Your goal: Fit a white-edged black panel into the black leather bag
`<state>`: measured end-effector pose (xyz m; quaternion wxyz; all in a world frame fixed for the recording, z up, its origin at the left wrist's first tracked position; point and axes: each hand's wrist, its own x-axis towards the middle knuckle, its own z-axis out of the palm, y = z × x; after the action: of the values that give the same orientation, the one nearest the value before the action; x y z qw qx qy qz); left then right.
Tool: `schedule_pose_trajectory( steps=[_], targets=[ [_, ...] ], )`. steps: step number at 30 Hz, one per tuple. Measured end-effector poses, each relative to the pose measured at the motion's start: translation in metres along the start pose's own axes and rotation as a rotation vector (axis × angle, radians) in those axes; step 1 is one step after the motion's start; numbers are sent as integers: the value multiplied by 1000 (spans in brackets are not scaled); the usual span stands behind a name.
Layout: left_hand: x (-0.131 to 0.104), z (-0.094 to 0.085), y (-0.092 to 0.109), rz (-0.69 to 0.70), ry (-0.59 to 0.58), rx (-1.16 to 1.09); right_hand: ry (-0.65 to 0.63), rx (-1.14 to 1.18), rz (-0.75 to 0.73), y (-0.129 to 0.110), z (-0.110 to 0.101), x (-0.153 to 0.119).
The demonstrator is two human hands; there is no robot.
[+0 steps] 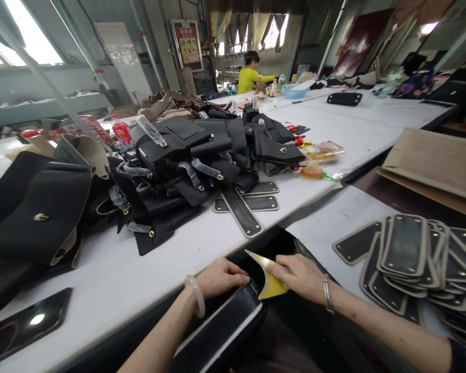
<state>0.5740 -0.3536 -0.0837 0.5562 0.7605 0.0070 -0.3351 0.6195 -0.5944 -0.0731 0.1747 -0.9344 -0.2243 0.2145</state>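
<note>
a long black leather-like panel (225, 324) is pinched by the left hand (217, 280), seemingly for steadiness, a curved yellow sheet (275, 289) by the right hand (301, 274).

From the head, the view looks forward and down on left hand (220, 280) and right hand (303, 278).

White tabletop (120, 282): bare strip along near edge, passable between bag heap (166, 176) and edge; phone (27, 326) blocks part of left end. Heap bars low reach across middle. Loose black strip (241, 213) juts from heap, narrows strip. Right of heap, snack packets (324, 151) in way; broad open surface beyond, dark case (345, 99) on it. White sheet (318, 217): open patch left of piled strips (406, 248). Between left hand (225, 277) and right hand (301, 277), yellow piece (275, 286) obstructs.
</note>
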Motion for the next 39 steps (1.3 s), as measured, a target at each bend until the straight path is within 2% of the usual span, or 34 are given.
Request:
schedule_pose_trajectory(
  steps=[8, 13, 16, 18, 20, 22, 24, 26, 28, 31, 34, 39],
  targets=[
    [0, 9, 11, -23, 40, 64, 11, -123, 2, 5, -9, 8],
    [-5, 11, 12, 25, 142, 69, 43, -292, -128, -10, -3, 18],
    [-34, -1, 3, 54, 261, 36, 39, -397, -245, -17, 2, 27],
    [-70, -10, -13, 52, 381, 4, 37, -447, -322, -21, 2, 33],
    [-114, -10, -38, 30, 563, -74, 50, -481, -394, -27, -1, 37],
    [-155, 4, -69, 16, 830, -309, 68, -500, -464, -36, -3, 40],
    [-184, 30, -98, 22, 968, -567, 80, -511, -532, -50, -1, 43],
    [-196, 61, -119, 29, 984, -771, 85, -518, -602, -66, 5, 47],
    [-195, 86, -132, 74, 963, -901, 81, -525, -677, -85, 14, 50],
    [-184, 101, -135, 132, 993, -953, 66, -535, -791, -114, 29, 55],
    [-180, 99, -127, 127, 1035, -888, 44, -539, -893, -142, 41, 60],
    [-185, 97, -116, 121, 1012, -800, -13, -508, -996, -175, 60, 66]
  ],
)
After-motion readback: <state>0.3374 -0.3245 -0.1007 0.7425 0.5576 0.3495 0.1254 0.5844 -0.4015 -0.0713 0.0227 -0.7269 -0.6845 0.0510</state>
